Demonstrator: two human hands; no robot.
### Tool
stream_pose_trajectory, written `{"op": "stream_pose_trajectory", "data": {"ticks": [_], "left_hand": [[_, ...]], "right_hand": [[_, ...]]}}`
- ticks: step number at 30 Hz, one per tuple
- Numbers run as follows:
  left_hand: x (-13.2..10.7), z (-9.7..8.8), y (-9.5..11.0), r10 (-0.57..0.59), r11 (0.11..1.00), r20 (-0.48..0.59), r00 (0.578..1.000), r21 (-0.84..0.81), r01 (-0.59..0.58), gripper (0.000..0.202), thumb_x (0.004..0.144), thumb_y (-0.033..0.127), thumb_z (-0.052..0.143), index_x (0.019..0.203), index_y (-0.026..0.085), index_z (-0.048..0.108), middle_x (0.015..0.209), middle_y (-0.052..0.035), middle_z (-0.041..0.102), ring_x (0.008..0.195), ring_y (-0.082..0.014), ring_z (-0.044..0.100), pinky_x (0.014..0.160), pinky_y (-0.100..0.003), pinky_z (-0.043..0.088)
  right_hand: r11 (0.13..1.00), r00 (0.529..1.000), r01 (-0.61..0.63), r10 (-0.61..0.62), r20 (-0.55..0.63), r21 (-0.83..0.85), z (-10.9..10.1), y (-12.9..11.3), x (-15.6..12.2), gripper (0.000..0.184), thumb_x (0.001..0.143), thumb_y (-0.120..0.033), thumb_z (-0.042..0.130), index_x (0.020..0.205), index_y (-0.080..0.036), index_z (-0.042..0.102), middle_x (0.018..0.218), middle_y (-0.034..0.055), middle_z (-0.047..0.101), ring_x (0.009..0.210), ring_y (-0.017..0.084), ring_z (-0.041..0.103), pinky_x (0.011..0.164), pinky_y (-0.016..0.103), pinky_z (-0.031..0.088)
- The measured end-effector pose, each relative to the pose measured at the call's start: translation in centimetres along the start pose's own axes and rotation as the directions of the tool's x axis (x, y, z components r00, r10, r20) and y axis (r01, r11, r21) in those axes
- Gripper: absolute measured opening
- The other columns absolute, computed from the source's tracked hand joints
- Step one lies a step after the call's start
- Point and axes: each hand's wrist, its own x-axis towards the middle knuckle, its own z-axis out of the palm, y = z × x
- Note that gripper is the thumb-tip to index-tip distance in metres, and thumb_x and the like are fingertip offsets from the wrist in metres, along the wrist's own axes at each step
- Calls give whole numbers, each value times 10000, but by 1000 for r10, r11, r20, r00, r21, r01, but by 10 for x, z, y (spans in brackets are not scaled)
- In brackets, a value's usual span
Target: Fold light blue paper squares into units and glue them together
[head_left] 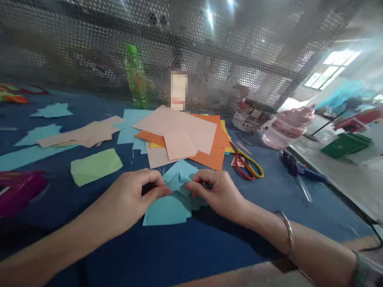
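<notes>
Between my two hands is a partly folded sheet of light blue paper (180,177), creased up in the middle. My left hand (140,195) pinches its left edge between thumb and forefinger. On the other side my right hand (214,193), with a metal bangle on the wrist, pinches the right edge. Under the folded sheet lies a stack of light blue paper squares (169,211) on the dark blue table top (167,251). Fingertips hide parts of the folded edges.
Pink paper sheets (179,127) overlap orange sheets (209,159) ahead. Red-and-yellow-handled scissors (247,169) and a glue gun (299,167) lie right. A green bottle (136,77), a round container (253,115) and a pink bottle (287,125) stand behind. Green paper (95,165) lies left.
</notes>
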Motion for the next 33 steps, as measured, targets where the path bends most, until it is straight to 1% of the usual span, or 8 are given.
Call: {"op": "stream_pose_trajectory", "data": {"ticks": [6,12,16,19,25,27,30,33], "left_hand": [[4,-4,-1,-23,999,13,1000,45,22,378,891,554,545,696,249,651,585,34,571,513,-153,493,507,-268,345],[2,0,-8,93,991,-23,995,97,-90,377,929,505,522,664,248,602,594,33,614,579,-171,543,559,-282,355],[4,1,-10,81,992,-16,997,97,-79,392,950,529,533,688,253,627,603,34,626,578,-173,556,554,-284,371],[5,0,-10,88,991,-35,995,102,-84,384,952,544,548,725,260,670,686,15,688,658,-194,625,603,-294,427],[4,3,-8,15,998,-29,999,-56,-16,311,871,565,648,919,282,768,911,-29,796,857,-253,733,680,-312,549],[3,5,-7,-15,996,-3,1000,-85,14,290,866,546,646,905,285,766,883,-22,793,836,-250,729,647,-304,543],[1,7,-5,-31,991,31,999,-127,35,256,866,517,639,864,290,757,817,3,775,777,-225,710,627,-292,522],[-1,9,-3,-24,988,38,999,-151,29,231,853,497,652,831,289,751,776,16,763,751,-211,701,663,-298,522]], "right_hand": [[998,999,-46,47,-21,39,-4,1,3,272,937,-309,769,712,-174,699,633,-44,658,597,81,550,575,195,383],[997,999,25,-28,-46,-79,-4,2,1,306,917,-268,796,665,-166,656,613,-49,597,594,78,512,593,205,364],[997,1000,20,-22,-16,-69,-5,4,2,283,944,-283,753,697,-169,676,642,-35,624,604,85,523,588,207,369],[995,999,39,-40,-9,-88,-5,6,3,268,952,-287,732,715,-170,682,674,-20,644,638,98,553,610,214,387],[982,989,145,-140,52,-117,-4,6,1,301,956,-281,726,684,-177,649,654,-28,627,661,105,533,662,238,388],[981,988,148,-141,67,-124,-4,4,-1,331,974,-335,711,689,-181,643,654,-25,628,666,113,535,683,255,395],[985,993,115,-115,6,-128,-6,1,-2,309,999,-402,669,784,-181,641,747,0,665,711,131,576,701,268,424],[983,992,120,-126,-30,-140,-5,-1,-4,195,986,-348,679,898,-181,626,841,16,687,759,142,609,719,272,451]]}}
